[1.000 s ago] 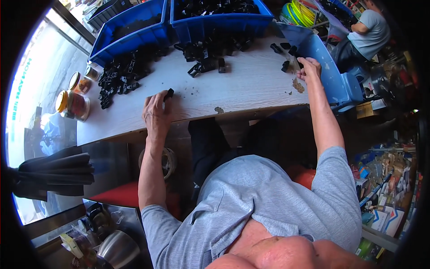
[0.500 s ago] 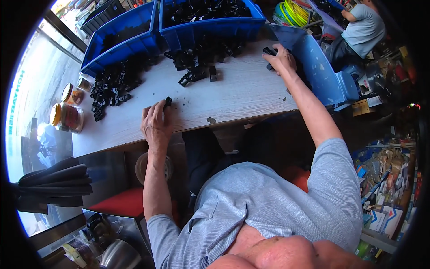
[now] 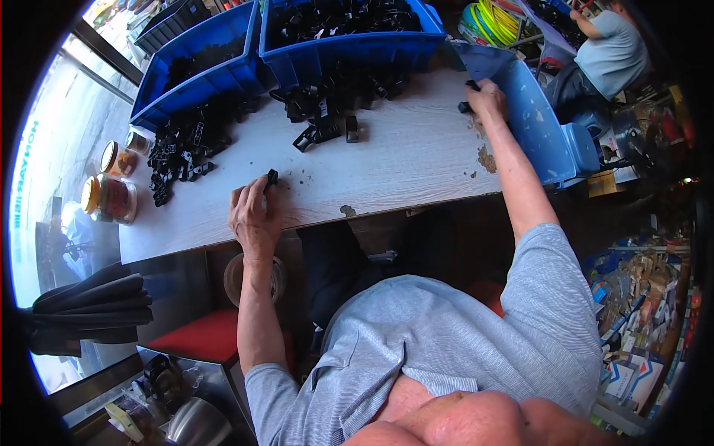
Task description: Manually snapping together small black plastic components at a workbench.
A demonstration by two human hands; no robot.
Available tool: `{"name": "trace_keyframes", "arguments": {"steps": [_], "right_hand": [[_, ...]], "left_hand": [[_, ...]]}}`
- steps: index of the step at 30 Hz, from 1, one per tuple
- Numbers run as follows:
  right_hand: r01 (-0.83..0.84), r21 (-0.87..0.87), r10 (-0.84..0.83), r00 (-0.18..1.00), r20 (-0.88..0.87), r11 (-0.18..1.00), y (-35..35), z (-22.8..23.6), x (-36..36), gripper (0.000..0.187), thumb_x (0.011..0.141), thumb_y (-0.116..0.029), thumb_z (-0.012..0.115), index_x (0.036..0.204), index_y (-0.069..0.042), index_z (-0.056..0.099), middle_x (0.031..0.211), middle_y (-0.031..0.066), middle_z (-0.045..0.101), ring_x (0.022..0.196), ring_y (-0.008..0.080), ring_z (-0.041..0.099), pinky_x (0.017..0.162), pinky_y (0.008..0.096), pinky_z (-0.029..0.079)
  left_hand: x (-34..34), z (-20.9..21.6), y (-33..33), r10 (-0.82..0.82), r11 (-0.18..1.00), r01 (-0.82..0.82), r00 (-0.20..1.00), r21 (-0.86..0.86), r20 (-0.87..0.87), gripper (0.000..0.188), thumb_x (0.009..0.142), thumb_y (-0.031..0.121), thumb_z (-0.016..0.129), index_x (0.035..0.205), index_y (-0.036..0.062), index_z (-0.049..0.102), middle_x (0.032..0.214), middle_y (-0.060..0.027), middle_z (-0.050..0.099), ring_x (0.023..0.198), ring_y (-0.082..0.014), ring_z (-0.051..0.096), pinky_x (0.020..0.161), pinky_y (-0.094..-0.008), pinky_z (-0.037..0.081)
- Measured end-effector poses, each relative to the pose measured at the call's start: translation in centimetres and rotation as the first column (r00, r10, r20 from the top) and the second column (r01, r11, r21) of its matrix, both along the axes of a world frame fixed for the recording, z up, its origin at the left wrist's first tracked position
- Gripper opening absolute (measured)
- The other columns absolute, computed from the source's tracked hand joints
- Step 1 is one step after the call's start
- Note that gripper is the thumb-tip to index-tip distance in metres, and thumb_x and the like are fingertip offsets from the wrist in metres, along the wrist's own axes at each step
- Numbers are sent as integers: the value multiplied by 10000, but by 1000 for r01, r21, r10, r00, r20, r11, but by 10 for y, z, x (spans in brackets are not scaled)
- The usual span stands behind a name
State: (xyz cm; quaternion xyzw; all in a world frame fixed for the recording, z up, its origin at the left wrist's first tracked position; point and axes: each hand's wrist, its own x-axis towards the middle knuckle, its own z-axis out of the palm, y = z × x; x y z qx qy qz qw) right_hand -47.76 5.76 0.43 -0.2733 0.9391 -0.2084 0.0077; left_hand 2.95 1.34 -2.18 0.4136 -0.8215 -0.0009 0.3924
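My left hand rests near the table's front edge, its fingers closed on a small black plastic buckle part that sticks out past the fingertips. Over at the table's right end, my right hand is beside the tilted light blue bin. Its fingers curl over black plastic pieces, which show at its left side; the rest of them is hidden by the hand. Between the hands, a few loose black buckle parts lie in front of a larger heap.
Two blue crates of black parts stand along the back. Another black heap lies on the left, near several jars. The white table has chipped spots. A person sits beyond the bin.
My right hand has moved right, closer to the light blue bin, and the black pieces at its fingers moved with it. My left hand keeps its hold with barely any movement.
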Motion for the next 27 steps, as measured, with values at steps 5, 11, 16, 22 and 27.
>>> {"name": "trace_keyframes", "arguments": {"steps": [5,11,16,22,27], "right_hand": [[205,51,-212,955,206,977,17,3,-52,451,825,-462,743,1070,-84,725,903,135,734,663,272,707,538,395,588],[143,-392,8,933,359,909,36,21,-17,558,788,-483,810,1178,-101,697,870,103,628,772,241,651,667,454,572],[-343,-191,356,934,36,920,40,-4,-7,682,716,-426,862,1232,-25,667,1139,195,698,1059,281,661,925,348,504],[-190,-323,240,963,121,927,49,-36,-45,633,732,-432,859,1183,-18,700,1069,180,716,1020,273,665,893,353,510],[-44,-281,61,997,54,959,43,-13,-79,735,719,-457,866,1286,-41,653,1198,194,667,1163,300,613,982,410,471]], "left_hand": [[-4,2,-2,1,1000,-1,1000,0,0,243,836,8,728,1074,52,714,1009,-120,744,930,-304,687,834,-395,549],[-2,3,-2,3,1000,-3,1000,19,-6,247,835,3,726,1077,51,712,1002,-122,743,923,-302,687,822,-396,549],[-3,4,-2,23,1000,-23,1000,15,5,238,839,5,725,1072,51,712,1003,-122,743,922,-304,687,823,-396,548],[-6,6,-3,9,999,-9,1000,32,13,232,858,30,716,1088,53,713,1019,-119,742,946,-299,686,839,-393,548],[-8,4,-5,16,999,-17,999,40,32,246,855,45,708,1100,64,708,1044,-110,740,951,-300,678,850,-393,545]]}}
